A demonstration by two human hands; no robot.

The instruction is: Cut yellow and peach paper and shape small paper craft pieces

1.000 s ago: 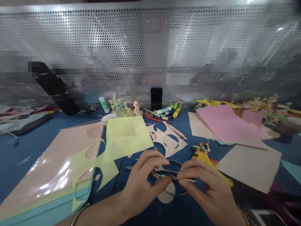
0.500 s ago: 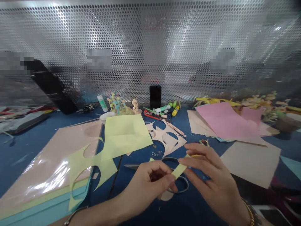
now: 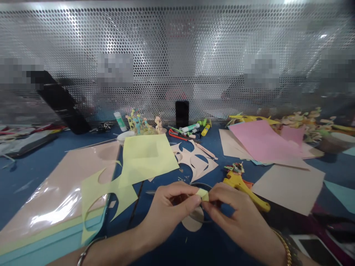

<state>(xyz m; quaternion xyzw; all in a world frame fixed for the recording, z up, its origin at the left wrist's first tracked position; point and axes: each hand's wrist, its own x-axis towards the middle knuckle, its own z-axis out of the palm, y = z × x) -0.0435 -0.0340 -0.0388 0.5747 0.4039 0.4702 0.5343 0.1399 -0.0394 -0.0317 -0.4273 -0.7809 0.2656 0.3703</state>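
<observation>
Head view: your L hand (image 3: 169, 208) & R hand (image 3: 235, 210) pinch a small yellow paper strip (image 3: 203, 194) between them, thumbs & fingertips pressed together, keeping it up off the blue surface (image 3: 33, 177). Scissors (image 3: 203, 186) lie just under your hands. Yellow tool (image 3: 240, 188) sits to the right, cut yellow sheet (image 3: 146, 159) upper left. Farther: upright phone (image 3: 182, 113) by the perforated panel (image 3: 177, 48); no labels legible.
</observation>
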